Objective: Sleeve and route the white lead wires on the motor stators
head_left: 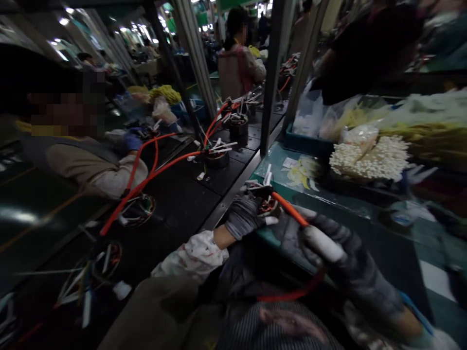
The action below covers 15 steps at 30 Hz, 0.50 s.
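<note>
My left hand [243,214], in a grey glove, grips a round wound coil part [268,204] with white sleeved leads sticking up, at the near edge of the green bench [350,204]. My right hand [337,255], also gloved, is closed round an orange cable [290,209] where a white sleeve [324,243] covers it. The cable runs from the coil part through my right fist and loops down across my lap.
A black conveyor [175,204] on the left carries several coil parts with orange cables [146,180]. A seated person in blue gloves [133,141] works across it; another sits further back [239,63]. A heap of white sleeves [368,158] and bags lie on the bench.
</note>
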Each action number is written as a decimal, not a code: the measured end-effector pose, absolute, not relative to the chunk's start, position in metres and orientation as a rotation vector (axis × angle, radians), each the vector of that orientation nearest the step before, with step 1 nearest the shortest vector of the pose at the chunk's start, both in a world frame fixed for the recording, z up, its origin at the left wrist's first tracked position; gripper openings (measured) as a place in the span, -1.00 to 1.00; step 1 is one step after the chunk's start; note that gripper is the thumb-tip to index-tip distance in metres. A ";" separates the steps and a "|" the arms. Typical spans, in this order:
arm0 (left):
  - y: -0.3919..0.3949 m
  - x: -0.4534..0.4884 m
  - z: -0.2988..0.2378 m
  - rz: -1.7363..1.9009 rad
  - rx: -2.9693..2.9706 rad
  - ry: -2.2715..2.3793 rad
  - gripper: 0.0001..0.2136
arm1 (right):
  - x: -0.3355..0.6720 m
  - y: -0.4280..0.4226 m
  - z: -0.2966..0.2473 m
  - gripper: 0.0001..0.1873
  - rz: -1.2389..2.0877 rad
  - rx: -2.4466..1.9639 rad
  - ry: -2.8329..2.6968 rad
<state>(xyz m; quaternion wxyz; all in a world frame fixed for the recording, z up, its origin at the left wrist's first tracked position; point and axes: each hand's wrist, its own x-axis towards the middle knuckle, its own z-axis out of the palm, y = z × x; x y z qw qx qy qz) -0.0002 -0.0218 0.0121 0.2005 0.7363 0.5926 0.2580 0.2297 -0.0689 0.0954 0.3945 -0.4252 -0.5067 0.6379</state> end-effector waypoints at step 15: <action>0.013 -0.004 0.056 0.195 2.864 0.650 -0.66 | 0.321 -0.046 0.015 -0.55 0.100 -1.225 -2.108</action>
